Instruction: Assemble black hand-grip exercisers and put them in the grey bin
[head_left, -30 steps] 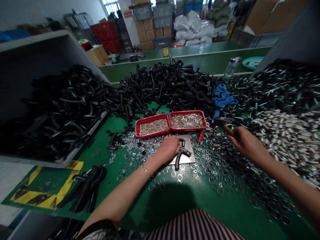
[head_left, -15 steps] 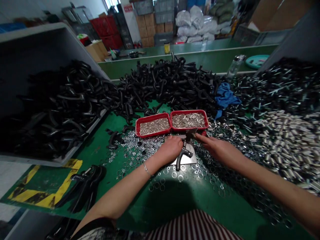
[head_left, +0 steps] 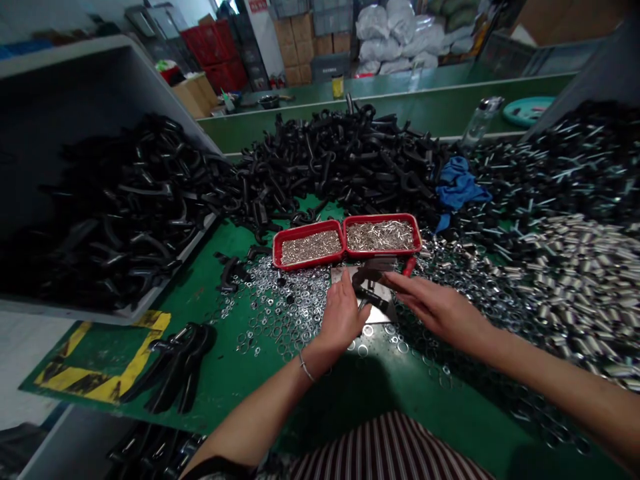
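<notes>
A black curved lever-like part (head_left: 380, 303) with a short silver pin is tilted over a flat metal plate (head_left: 373, 319). My left hand (head_left: 340, 317) is at its left side, thumb low and straight fingers along the curved end, with the part between them. The fingertips of my right hand (head_left: 440, 307) meet the curved end from the right; the right thumb is hidden. Just behind the hands lies a dark, blurred flat piece, beside a small red object (head_left: 409, 265) resembling a handle end.
Two red trays (head_left: 309, 263) of small metal pins stand beyond the plate. Rings and washers (head_left: 280, 307) are scattered around. Black parts (head_left: 330, 153) are heaped behind, with a blue cloth (head_left: 460, 183). Silver sleeves (head_left: 585, 280) are piled right; a grey bin (head_left: 175, 127) tips in from the left.
The black part has turned, its curved end now pointing up and away instead of toward me. My left hand has opened out and slid down slightly; my right fingers have come closer to the part.
</notes>
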Tool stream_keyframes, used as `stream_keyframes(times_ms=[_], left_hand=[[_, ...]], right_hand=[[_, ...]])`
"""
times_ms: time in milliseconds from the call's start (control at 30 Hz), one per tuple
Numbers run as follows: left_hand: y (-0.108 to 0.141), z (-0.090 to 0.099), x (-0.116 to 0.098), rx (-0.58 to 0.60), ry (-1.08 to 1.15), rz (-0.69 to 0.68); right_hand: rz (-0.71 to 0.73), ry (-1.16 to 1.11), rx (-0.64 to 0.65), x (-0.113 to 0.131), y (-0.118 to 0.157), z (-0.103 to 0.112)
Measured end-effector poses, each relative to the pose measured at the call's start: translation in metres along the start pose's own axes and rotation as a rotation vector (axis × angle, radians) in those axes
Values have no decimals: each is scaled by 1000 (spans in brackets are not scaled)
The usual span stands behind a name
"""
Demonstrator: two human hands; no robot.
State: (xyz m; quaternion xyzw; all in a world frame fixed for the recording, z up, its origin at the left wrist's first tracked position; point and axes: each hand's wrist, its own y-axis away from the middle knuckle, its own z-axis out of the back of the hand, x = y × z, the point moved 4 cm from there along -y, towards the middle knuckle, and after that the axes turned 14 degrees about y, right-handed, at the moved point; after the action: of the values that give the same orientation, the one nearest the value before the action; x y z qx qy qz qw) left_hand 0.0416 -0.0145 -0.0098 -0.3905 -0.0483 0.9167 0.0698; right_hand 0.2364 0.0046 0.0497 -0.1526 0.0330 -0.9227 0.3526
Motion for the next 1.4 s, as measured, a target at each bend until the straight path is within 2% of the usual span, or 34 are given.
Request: stream_keyframes(times_ms=[100,200,300,367,400,467,533,600,667,733,800,900,1000,1067,1133,1267,1333,1400], left_hand=[[0,3,-2,-20,9,-14],[-4,8,-3,1,90,6],[-11,15,4,67,406,142],[-15,20,12,79,618,211],[-17,23,16,61,641,205],[-16,29,22,8,505,135],[-11,30,24,9,297,45],[-3,26,22,45,175,-5],[3,20,16,54,109,-6],[4,15,10,30,48,17],[0,11,6,16,3,36],[-9,12,8,18,-24,65],[-12,15,12,48,-17,56],[-10,16,14,77,-4,20],[-7,17,15,98,17,0],[-5,22,23,139,120,5],[-5,25,27,137,170,10],[-4,28,31,111,189,22]], right_hand=[[-6,-31,50,-1,3,-8],[-51,-220,63,-6,13,-7],[-340,-256,-18,-34,35,2],[-558,-196,-80,-66,54,8],[-644,-168,-103,-84,62,10],[-733,-112,-115,-121,73,12],[-684,68,-92,-148,71,14],[-588,309,-83,-155,59,13],[-518,444,-75,-142,38,5],[-520,412,18,-117,13,-11],[-603,373,195,-91,-11,-32],[-682,367,261,-71,-34,-48],[-676,246,233,-78,-34,-45],[-698,29,227,-87,-23,-37],[-719,-276,166,-89,-13,-25],[-570,-764,-119,-59,-15,-6],[-507,-875,-193,-36,-26,-12],[-498,-914,-213,-17,-39,-27]])
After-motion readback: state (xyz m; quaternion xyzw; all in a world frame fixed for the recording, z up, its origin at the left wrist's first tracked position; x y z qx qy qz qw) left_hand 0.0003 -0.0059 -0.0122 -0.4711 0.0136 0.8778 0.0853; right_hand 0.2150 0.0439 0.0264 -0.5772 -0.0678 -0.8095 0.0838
